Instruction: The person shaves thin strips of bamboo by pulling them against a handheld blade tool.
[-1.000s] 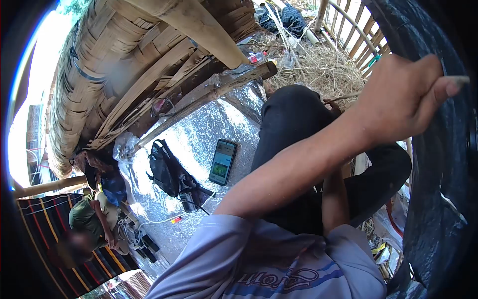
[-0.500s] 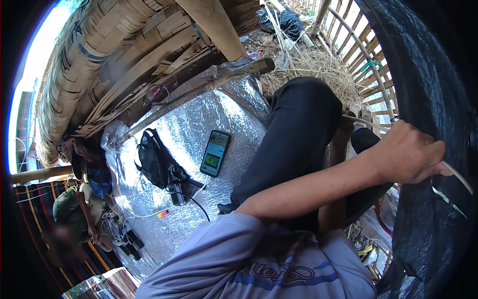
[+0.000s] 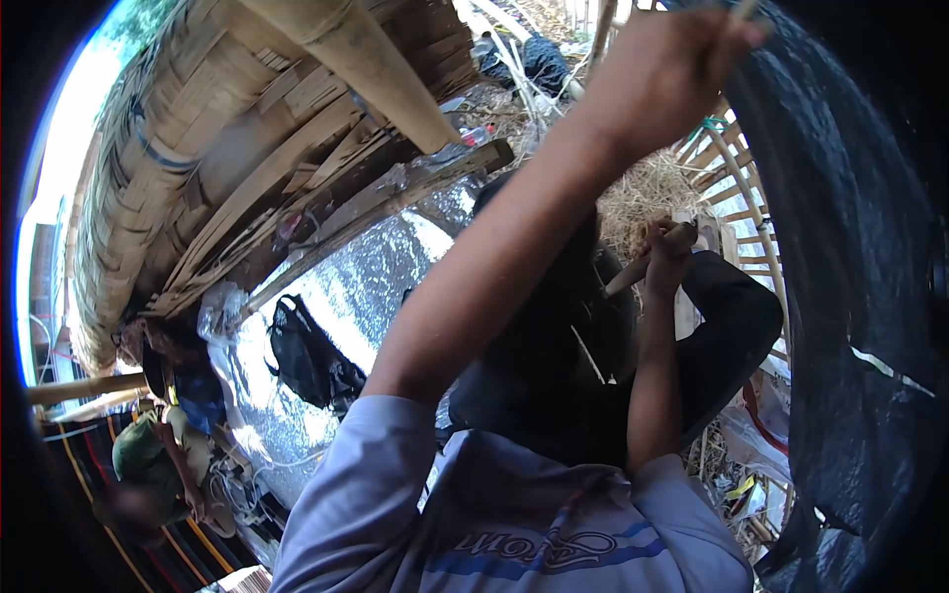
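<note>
My left hand (image 3: 682, 74) is raised at the upper right, its fingers closed around a thin pale bamboo strip (image 3: 745, 9), most of which runs out of view. Lower down, beside my bent knee, my right hand (image 3: 668, 259) grips a tapered wooden handle (image 3: 627, 278); whether a blade joins it I cannot tell. A narrow pale sliver (image 3: 590, 354) shows against my dark trousers (image 3: 736, 306), below the handle's pointed end. My left forearm crosses the view and covers part of my lap.
A black bag (image 3: 304, 348) lies on the silver foil mat (image 3: 381, 262) to my left. Another person (image 3: 163, 450) sits beyond it near cables. Woven bamboo (image 3: 237, 109) rises at upper left; straw (image 3: 638, 193) lies ahead. Black plastic sheeting (image 3: 840, 237) hangs at right.
My left hand has swung up and leftward with the strip. The right hand and its wooden handle have come into view, while the phone on the mat is now hidden behind my left arm.
</note>
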Demonstrator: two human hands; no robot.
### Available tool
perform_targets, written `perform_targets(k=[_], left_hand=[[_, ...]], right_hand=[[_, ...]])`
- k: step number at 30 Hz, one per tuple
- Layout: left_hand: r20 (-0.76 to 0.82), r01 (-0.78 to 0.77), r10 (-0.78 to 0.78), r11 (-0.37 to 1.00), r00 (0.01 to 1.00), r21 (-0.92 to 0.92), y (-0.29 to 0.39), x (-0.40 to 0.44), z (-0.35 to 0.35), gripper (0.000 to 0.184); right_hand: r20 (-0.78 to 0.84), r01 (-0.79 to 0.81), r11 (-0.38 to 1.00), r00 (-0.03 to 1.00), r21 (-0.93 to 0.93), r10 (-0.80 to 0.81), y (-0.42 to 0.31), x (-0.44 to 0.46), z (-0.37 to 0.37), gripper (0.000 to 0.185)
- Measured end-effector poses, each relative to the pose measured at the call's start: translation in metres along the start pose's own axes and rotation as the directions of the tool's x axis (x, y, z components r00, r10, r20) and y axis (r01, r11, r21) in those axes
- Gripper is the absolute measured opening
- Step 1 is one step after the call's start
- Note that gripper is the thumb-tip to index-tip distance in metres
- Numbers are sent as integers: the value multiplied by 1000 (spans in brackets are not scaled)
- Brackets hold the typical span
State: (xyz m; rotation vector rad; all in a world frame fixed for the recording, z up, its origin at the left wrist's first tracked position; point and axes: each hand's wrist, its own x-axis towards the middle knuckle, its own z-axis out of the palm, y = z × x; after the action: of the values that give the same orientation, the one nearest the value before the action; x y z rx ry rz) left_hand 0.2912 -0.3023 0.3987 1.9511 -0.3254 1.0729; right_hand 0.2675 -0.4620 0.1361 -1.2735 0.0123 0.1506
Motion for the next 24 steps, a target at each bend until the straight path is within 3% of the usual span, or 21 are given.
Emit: perform_targets(k=[1,3,4,6,7,10,13,18,20,24], left_hand=[[50,150,-149,989,988,-11,7,11,-16,45],[75,276,-275,961,959,-12,5,24,-38,47],[44,255,-255,967,966,-8,-10,23,-42,46],[68,202,-217,963,974,177,-33,21,-56,44],[-17,341,-342,939,939,-45,-40,13,-55,44],[-18,294,-331,860,943,-418,-46,6,-58,43],[12,338,-381,806,925,-485,-44,2,-69,41],[18,349,-416,737,909,-580,-45,-1,-72,39],[-5,301,-383,734,924,-608,-48,-2,-71,39],[-77,315,-446,734,892,-602,-41,1,-60,40]], right_hand=[[-29,26,1000,999,1,-26,-8,3,1,14],[6,90,996,996,2,-90,-22,11,1,12],[-12,109,994,994,5,-109,-33,15,5,12],[-63,123,989,991,79,-118,-62,21,13,11],[-52,176,980,984,89,-172,-77,26,16,13],[-47,128,913,992,388,-119,-128,31,27,13],[-22,214,786,969,580,-247,-180,32,43,15],[-57,342,750,924,566,-378,-221,34,76,6],[36,345,701,883,624,-468,-229,29,81,8],[26,410,610,816,678,-578,-229,21,82,20]])
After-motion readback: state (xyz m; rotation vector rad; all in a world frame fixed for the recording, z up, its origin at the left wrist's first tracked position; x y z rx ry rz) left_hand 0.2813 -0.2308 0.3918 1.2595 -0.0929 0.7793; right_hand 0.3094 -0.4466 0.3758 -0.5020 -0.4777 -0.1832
